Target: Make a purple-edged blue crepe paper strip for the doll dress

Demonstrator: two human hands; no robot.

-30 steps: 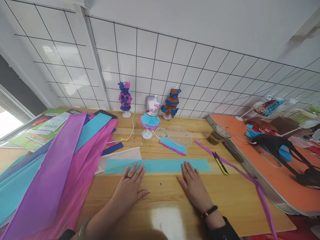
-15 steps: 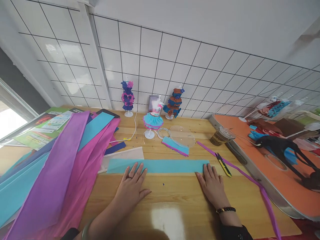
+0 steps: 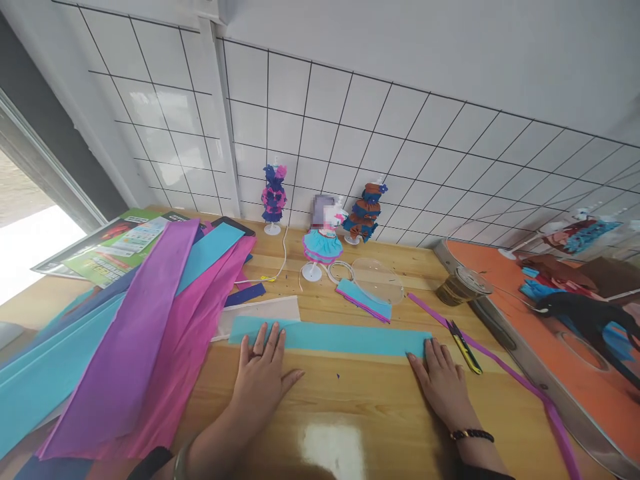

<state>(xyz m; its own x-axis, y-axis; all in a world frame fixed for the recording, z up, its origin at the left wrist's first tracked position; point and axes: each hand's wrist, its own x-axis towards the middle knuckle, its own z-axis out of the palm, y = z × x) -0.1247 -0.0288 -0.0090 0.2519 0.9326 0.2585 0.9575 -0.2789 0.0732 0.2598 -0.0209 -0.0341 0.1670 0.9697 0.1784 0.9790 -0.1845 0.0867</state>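
– What is shown by the head view?
– A flat, light blue cloth strip (image 3: 345, 339) is seen lying lengthwise across a wooden table (image 3: 280, 427), in front of the person.

– How is it touched?
– Its left part is pressed under the fingertips of the left hand (image 3: 261, 377), whose fingers are straight and a little spread, with the thumb held out over the wood. Its right end is touched by the right hand (image 3: 444, 383), laid palm down with the fingers stretched out close together and the thumb apart, near the lower edge. Nothing is gripped by either hand.

– What is placed nearby?
– A white cloth piece (image 3: 273, 308) is partly covered by the strip's left end. Beyond the strip, a folded blue cloth (image 3: 367, 301) edged in purple is set beside a clear disc (image 3: 381, 280). To the right, yellow and black snips (image 3: 465, 349) are laid across a purple ribbon (image 3: 517, 377).

– And farther out?
– Long purple, blue and pink fabrics (image 3: 130, 347) are heaped at left. Three tiny outfits (image 3: 323, 247) are displayed on stands by the tiled wall (image 3: 330, 100), and a lidded cup (image 3: 463, 288) is seen at right.
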